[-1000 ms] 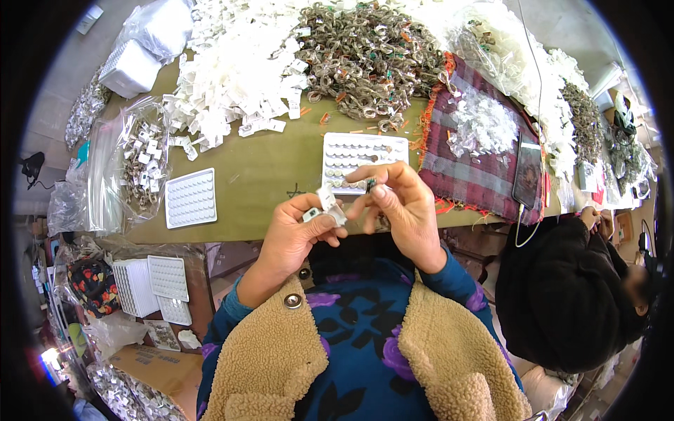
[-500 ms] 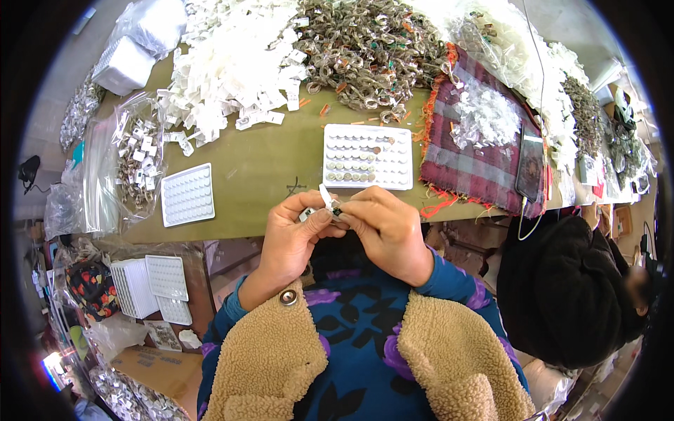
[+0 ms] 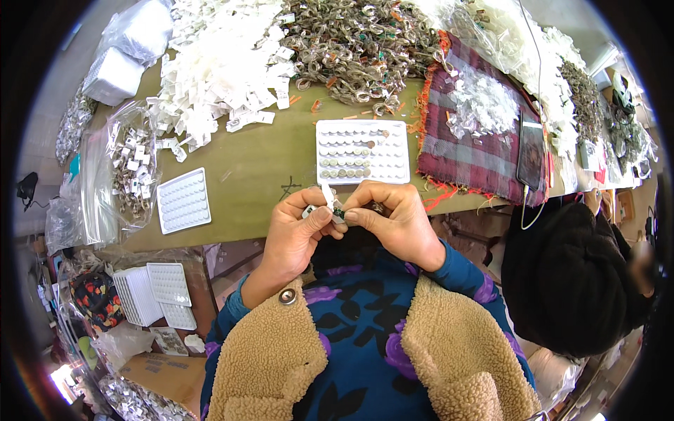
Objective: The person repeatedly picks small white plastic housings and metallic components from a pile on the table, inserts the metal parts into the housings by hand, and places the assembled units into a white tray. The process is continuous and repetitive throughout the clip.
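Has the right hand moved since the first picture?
Yes: the right hand has drawn back toward the person's body, judged against the white tray, whose near side it partly covered earlier.

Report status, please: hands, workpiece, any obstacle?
Left hand gripping white plastic casing. Right hand pinching small green part beside it. No obstacle visible; white tray just beyond.

Tan fleecy vest (image 3: 263, 358), round metal snap (image 3: 287, 296), blue long-sleeved top (image 3: 354, 319) with purple-and-black floral print.

phone (image 3: 531, 151) on cloth (image 3: 449, 160) | cloth right of middle tray (image 3: 395, 163) | cable pile (image 3: 361, 52) behind
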Action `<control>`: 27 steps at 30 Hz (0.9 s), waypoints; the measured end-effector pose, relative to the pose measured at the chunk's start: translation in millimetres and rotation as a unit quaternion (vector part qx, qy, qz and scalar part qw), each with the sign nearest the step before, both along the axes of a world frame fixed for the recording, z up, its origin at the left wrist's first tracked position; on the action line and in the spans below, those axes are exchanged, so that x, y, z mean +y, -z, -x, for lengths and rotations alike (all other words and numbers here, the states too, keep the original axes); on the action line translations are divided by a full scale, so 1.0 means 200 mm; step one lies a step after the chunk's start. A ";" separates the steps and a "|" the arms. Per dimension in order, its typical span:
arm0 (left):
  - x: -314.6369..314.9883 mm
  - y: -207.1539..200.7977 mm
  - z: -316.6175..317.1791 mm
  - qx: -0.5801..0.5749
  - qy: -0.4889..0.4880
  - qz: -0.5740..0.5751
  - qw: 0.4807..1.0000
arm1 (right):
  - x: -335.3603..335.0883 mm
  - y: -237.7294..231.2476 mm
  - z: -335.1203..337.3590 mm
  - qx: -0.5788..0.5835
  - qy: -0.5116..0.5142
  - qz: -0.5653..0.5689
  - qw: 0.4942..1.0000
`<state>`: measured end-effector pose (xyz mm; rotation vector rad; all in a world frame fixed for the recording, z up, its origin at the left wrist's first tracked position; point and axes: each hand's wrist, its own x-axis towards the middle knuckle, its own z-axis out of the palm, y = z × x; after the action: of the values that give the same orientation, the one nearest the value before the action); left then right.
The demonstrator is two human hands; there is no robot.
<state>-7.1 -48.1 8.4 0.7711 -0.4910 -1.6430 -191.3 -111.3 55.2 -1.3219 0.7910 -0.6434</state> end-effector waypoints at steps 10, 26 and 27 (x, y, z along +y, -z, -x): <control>0.00 -0.04 0.03 0.011 -0.026 0.068 0.997 | 0.00 -0.01 0.00 -0.182 0.024 -0.239 0.954; 0.01 -0.05 0.03 0.007 -0.064 -0.021 0.998 | 0.04 0.04 -0.03 0.104 -0.017 0.465 0.879; 0.01 -0.05 0.03 -0.001 -0.073 -0.035 0.997 | 0.04 0.04 -0.03 0.113 -0.012 0.468 0.877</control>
<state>-14.0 -46.8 19.1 0.8401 -0.3719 -1.5300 -185.1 -104.1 46.4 -2.3216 0.6526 -0.9139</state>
